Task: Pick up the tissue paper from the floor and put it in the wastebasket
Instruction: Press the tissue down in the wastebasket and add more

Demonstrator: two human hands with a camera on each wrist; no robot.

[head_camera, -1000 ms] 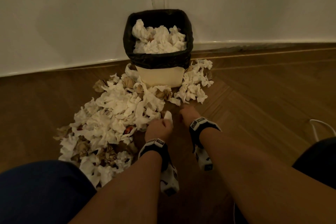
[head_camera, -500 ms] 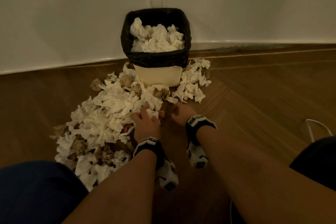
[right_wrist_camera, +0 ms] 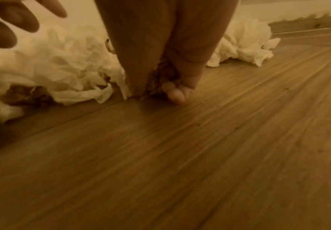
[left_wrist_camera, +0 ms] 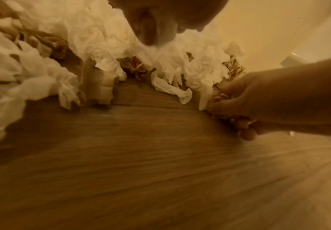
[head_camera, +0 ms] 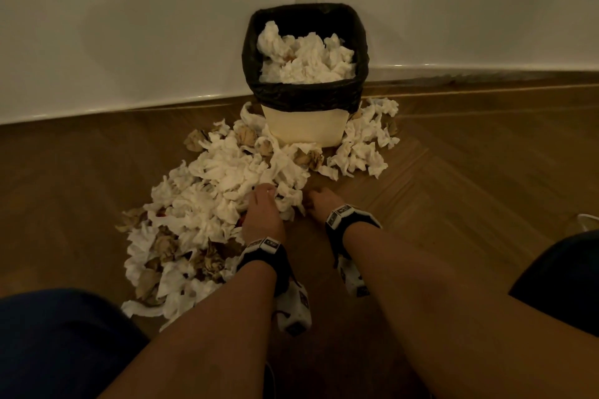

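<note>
A cream wastebasket (head_camera: 304,128) with a black liner stands against the wall, heaped with white tissue (head_camera: 304,58). A big pile of white and brown crumpled tissue (head_camera: 223,178) spreads over the wooden floor in front and to its left. My left hand (head_camera: 263,209) lies on the pile's near edge, its straight fingers (right_wrist_camera: 13,23) spread over the tissue (left_wrist_camera: 105,38). Just to its right, my right hand (head_camera: 319,201) is down at the floor, fingers (right_wrist_camera: 177,93) curled round a brown crumpled piece (right_wrist_camera: 158,77), also seen as the brown piece (left_wrist_camera: 222,96) in the left wrist view.
A smaller heap of white tissue (head_camera: 366,146) lies right of the basket. Bare wood floor (head_camera: 470,188) runs to the right and toward me. My knees fill the lower corners. A white cable (head_camera: 587,218) lies at the far right. White wall behind.
My left hand, which held a white tissue beside the right hand, has moved forward-left onto the pile with fingers spread. The right hand has stayed low on the floor.
</note>
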